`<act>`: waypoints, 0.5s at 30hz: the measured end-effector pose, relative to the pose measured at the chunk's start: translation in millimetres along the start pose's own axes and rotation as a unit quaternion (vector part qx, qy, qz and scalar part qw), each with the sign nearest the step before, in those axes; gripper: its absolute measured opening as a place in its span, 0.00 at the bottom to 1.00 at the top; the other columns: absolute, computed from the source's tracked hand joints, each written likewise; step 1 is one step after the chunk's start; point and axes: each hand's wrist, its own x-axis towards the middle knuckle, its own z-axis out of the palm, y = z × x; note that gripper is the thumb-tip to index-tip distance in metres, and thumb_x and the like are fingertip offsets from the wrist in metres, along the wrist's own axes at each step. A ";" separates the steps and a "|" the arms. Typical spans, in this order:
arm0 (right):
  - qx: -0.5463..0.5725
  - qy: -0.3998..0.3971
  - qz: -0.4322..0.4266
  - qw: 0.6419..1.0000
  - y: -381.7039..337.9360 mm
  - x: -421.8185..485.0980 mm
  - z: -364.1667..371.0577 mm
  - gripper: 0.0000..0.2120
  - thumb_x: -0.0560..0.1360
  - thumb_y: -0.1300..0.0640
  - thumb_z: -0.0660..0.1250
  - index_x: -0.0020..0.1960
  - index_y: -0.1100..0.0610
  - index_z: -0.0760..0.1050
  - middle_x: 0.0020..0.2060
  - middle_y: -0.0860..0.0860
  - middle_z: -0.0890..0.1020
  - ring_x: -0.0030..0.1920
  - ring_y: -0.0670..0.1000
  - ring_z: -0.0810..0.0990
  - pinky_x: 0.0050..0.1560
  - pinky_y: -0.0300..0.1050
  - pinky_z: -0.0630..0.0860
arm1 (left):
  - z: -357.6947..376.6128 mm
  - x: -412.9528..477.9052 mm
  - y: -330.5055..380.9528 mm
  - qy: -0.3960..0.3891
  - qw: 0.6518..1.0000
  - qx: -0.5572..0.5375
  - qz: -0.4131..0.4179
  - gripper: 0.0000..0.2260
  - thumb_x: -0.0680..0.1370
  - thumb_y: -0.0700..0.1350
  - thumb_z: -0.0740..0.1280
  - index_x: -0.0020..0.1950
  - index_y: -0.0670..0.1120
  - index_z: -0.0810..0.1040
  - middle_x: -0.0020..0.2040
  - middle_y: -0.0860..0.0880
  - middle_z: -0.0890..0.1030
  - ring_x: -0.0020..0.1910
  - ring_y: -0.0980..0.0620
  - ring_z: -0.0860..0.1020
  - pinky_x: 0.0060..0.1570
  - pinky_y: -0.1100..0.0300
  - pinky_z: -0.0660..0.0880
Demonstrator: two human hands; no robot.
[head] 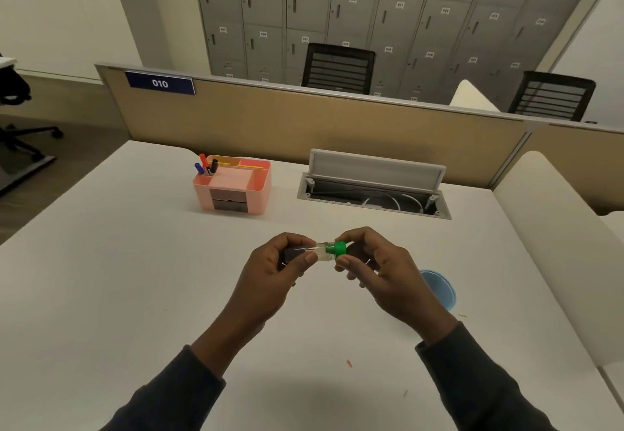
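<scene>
Above the white desk point(135, 278), the left hand point(270, 275) grips a small clear bottle point(320, 251) lying sideways; the right hand point(378, 268) pinches its green cap point(339, 249). A blue sign point(160, 83) reads 010

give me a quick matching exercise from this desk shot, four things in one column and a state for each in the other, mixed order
Things
1 green cap
2 clear bottle
3 pink organiser
4 hatch lid

States
A gripped by the left hand
B propped open
C pinched by the right hand
D holds pens in a corner compartment

Pairs: 1-C, 2-A, 3-D, 4-B
</scene>
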 end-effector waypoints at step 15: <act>0.075 0.021 0.078 0.994 -14.3 11.5 49.0 0.20 0.80 0.38 0.51 0.38 0.48 0.72 0.29 0.45 0.76 0.30 0.42 0.74 0.33 0.33 0.73 | -18.9 -13.7 4.9 0.033 0.991 0.067 0.114 0.12 0.76 0.40 0.73 0.55 0.53 0.77 0.53 0.57 0.82 0.55 0.57 0.81 0.53 0.67 0.79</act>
